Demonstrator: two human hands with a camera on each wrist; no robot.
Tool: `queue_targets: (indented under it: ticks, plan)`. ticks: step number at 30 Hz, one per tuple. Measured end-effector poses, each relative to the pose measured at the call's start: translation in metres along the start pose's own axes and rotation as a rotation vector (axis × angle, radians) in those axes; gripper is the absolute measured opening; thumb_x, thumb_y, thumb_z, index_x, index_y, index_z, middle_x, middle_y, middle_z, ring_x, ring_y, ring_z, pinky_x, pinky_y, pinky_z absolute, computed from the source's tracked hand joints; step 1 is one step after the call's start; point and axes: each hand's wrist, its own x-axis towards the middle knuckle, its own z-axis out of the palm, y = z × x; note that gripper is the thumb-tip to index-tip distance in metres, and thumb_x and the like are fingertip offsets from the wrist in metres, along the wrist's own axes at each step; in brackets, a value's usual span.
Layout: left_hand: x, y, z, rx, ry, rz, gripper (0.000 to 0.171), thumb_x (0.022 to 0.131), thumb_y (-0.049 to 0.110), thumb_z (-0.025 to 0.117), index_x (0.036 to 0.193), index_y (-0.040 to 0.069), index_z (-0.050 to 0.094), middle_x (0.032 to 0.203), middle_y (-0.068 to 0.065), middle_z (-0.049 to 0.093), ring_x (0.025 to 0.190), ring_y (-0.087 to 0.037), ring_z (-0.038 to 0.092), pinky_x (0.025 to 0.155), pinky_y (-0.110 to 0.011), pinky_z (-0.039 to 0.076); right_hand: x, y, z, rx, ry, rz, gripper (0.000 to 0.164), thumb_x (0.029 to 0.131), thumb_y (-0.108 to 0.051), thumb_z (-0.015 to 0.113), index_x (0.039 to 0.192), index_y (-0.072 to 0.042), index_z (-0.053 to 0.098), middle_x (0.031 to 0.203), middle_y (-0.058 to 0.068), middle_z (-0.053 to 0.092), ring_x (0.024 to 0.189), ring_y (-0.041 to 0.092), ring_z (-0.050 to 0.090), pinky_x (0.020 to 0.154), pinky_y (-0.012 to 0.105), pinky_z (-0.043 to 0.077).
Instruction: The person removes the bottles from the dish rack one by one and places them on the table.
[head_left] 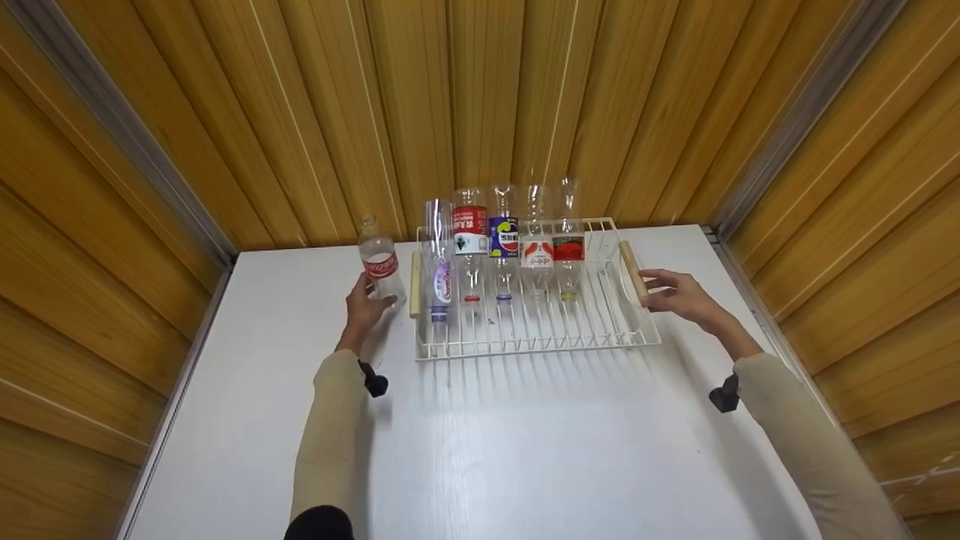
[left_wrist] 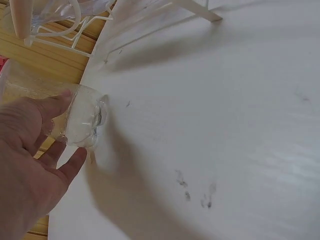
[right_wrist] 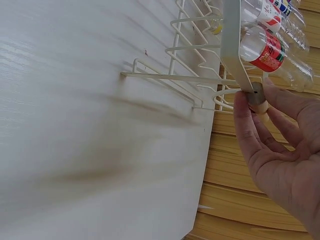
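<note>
My left hand (head_left: 364,306) holds a clear plastic bottle (head_left: 382,262) with a red label, left of the white wire rack (head_left: 525,347). In the left wrist view, thumb and fingers curve around the bottle's clear base (left_wrist: 82,117). At the rack's right end, my right hand (head_left: 673,294) grips the wooden handle (head_left: 631,271); the right wrist view has the thumb and fingers closing on the handle's end (right_wrist: 258,100). Several empty bottles stand cap-down in a row in the rack, among them one with a purple cap (head_left: 439,315) and one with a red-and-green label (head_left: 568,247).
A second wooden handle (head_left: 415,285) is at the rack's left end, beside the held bottle. The rack stands on a white table (head_left: 510,450) near its back edge. Wood-patterned walls (head_left: 405,112) rise behind and on both sides.
</note>
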Motion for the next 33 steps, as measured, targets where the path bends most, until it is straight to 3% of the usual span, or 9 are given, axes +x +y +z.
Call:
queue_targets:
  ticks: [8, 14, 20, 25, 33]
  plan:
    - [0.002, -0.002, 0.002, 0.004, 0.014, -0.018, 0.073, 0.088, -0.007, 0.071, 0.153, 0.003, 0.038, 0.157, -0.024, 0.043, 0.148, -0.043, 0.039, 0.121, -0.05, 0.038, -0.002, 0.002, 0.008, 0.044, -0.013, -0.044, 0.065, 0.098, -0.008, 0.068, 0.153, 0.007, 0.037, 0.144, 0.038, 0.048, 0.11, 0.018, 0.068, 0.089, 0.024, 0.06]
    - [0.001, 0.0, 0.001, 0.01, 0.008, -0.046, 0.07, 0.089, -0.004, 0.071, 0.152, 0.003, 0.039, 0.156, -0.023, 0.044, 0.149, -0.04, 0.038, 0.124, -0.049, 0.033, -0.002, 0.001, 0.011, 0.03, -0.02, -0.045, 0.064, 0.097, -0.007, 0.068, 0.153, 0.007, 0.038, 0.144, 0.038, 0.048, 0.115, 0.03, 0.067, 0.089, 0.026, 0.06]
    - [0.005, 0.009, -0.003, 0.051, -0.041, -0.1, 0.076, 0.091, 0.002, 0.071, 0.156, 0.001, 0.031, 0.163, -0.023, 0.035, 0.154, -0.038, 0.029, 0.128, -0.049, 0.022, 0.0, -0.003, 0.008, 0.009, -0.012, -0.017, 0.065, 0.098, -0.008, 0.066, 0.154, 0.005, 0.037, 0.145, 0.037, 0.048, 0.119, 0.036, 0.065, 0.091, 0.028, 0.06]
    - [0.002, 0.01, -0.013, 0.033, -0.058, -0.087, 0.08, 0.09, 0.005, 0.072, 0.157, 0.0, 0.028, 0.163, -0.026, 0.031, 0.154, -0.039, 0.028, 0.127, -0.049, 0.025, 0.0, -0.005, 0.004, 0.02, -0.008, -0.033, 0.065, 0.098, -0.006, 0.066, 0.154, 0.006, 0.036, 0.145, 0.038, 0.047, 0.116, 0.03, 0.067, 0.091, 0.028, 0.06]
    - [-0.009, 0.012, -0.029, 0.058, -0.111, -0.148, 0.073, 0.095, 0.012, 0.07, 0.156, 0.003, 0.032, 0.159, -0.025, 0.039, 0.15, -0.038, 0.035, 0.123, -0.05, 0.034, -0.001, -0.002, 0.0, 0.034, -0.003, -0.043, 0.065, 0.098, -0.006, 0.066, 0.153, 0.008, 0.036, 0.142, 0.039, 0.048, 0.109, 0.017, 0.068, 0.09, 0.027, 0.06]
